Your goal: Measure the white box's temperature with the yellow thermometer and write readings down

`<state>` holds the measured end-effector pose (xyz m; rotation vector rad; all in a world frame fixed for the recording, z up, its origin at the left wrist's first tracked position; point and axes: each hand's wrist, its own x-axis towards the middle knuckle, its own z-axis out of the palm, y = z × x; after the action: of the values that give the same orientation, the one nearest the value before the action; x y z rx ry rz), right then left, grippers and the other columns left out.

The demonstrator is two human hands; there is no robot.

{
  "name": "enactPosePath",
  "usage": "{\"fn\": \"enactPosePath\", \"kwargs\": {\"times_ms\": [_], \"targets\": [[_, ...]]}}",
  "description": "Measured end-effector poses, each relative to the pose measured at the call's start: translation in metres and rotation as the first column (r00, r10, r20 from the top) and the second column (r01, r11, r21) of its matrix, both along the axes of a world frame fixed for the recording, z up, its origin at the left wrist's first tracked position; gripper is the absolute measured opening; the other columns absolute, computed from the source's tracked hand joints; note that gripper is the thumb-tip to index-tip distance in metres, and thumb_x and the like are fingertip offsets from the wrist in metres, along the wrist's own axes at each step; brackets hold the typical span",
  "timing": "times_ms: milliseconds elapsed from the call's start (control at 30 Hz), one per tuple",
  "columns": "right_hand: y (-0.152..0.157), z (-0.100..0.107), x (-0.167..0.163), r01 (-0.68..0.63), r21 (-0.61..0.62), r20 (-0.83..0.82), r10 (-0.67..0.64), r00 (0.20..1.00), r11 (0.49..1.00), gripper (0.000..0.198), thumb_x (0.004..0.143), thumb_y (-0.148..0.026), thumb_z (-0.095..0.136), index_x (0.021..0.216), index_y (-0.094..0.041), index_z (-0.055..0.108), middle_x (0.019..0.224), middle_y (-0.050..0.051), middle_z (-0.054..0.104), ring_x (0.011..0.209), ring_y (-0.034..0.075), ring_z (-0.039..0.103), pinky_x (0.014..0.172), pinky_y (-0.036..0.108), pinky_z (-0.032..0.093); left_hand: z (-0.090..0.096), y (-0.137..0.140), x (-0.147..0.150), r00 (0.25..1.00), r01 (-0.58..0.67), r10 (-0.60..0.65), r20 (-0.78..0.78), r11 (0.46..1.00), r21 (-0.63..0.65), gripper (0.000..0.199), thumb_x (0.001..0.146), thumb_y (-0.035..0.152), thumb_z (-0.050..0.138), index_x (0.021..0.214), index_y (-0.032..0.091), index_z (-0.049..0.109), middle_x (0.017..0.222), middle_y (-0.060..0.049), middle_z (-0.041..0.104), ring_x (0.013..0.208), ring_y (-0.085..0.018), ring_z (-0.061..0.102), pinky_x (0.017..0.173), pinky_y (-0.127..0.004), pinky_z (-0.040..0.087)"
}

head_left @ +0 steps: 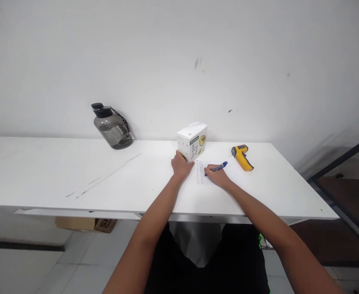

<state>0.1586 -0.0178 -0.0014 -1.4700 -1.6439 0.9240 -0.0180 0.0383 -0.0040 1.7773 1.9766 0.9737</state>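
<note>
- Right hand [216,176] grips pen [218,167], tip on paper slip [200,172]: keep strokes short.
- Left hand [180,165], fingers curled against box [192,141] just ahead: hold box and slip steady on desk [75,179].

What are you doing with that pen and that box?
The right hand holds a blue pen with its tip on a paper on the white table. The left hand rests against the base of a small white box standing just behind the paper. A yellow gun-shaped tool lies to the right, and a dark bottle leans against the wall.
</note>
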Motion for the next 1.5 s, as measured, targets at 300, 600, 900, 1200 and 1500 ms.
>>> {"fn": "enactPosePath", "kwargs": {"times_ms": [300, 600, 900, 1200, 1500], "targets": [[0.0, 0.006, 0.001, 0.049, -0.057, -0.061, -0.052, 0.997, 0.997, 0.032, 0.08, -0.046, 0.052, 0.06, -0.021, 0.054, 0.06, -0.001, 0.055, 0.062, 0.016, 0.05, 0.062, 0.029, 0.038, 0.004, -0.002, 0.0, 1.0, -0.006, 0.006, 0.014, 1.0, 0.01, 0.064, 0.07, 0.041, 0.072, 0.119, 0.021, 0.036, 0.12, -0.012, 0.061, 0.121, -0.032, 0.056, 0.1, -0.045, 0.038], [0.006, 0.0, 0.02, 0.102, 0.257, 0.288, -0.177, 0.941, 0.961, 0.033, 0.09, -0.041, 0.049, 0.112, -0.021, 0.061, 0.089, 0.005, 0.067, 0.081, 0.021, 0.06, 0.075, 0.032, 0.044, 0.004, -0.001, 0.0, 0.997, -0.014, 0.012, 0.07, 0.999, 0.034, 0.055, 0.074, 0.049, 0.069, 0.111, 0.022, 0.039, 0.12, -0.011, 0.062, 0.119, -0.032, 0.056, 0.095, -0.044, 0.042], [0.009, 0.003, 0.024, 0.087, 0.2, 0.534, -0.183, 0.825, 0.976, 0.057, 0.092, -0.021, 0.041, 0.149, -0.022, 0.033, 0.112, 0.009, 0.065, 0.085, 0.022, 0.062, 0.072, 0.032, 0.045, 0.007, -0.006, -0.003, 0.954, 0.033, -0.023, 0.297, 0.999, -0.029, 0.065, 0.07, 0.048, 0.076, 0.116, 0.024, 0.036, 0.122, -0.01, 0.061, 0.104, -0.027, 0.063, 0.078, -0.037, 0.047], [0.025, 0.02, 0.091, 0.549, 0.355, 0.584, -0.638, 0.501, 0.756, 0.044, 0.091, -0.033, 0.046, 0.132, -0.016, 0.052, 0.122, 0.018, 0.057, 0.113, 0.033, 0.052, 0.09, 0.047, 0.039, 0.007, -0.008, -0.003, 0.921, 0.042, -0.098, 0.378, 0.987, 0.152, 0.06, 0.072, 0.047, 0.075, 0.116, 0.026, 0.04, 0.124, -0.008, 0.058, 0.105, -0.025, 0.06, 0.081, -0.037, 0.048], [0.032, 0.014, 0.107, 0.649, -0.028, 0.636, -0.487, 0.598, 0.76, 0.067, 0.083, -0.059, 0.053, 0.134, -0.015, 0.046, 0.129, 0.019, 0.052, 0.123, 0.035, 0.05, 0.098, 0.049, 0.041, 0.01, -0.014, 0.001, 0.725, 0.055, -0.304, 0.619, 0.92, 0.387, 0.066, 0.077, 0.044, 0.072, 0.128, 0.024, 0.035, 0.125, -0.011, 0.057, 0.11, -0.021, 0.06, 0.087, -0.034, 0.05]]}}
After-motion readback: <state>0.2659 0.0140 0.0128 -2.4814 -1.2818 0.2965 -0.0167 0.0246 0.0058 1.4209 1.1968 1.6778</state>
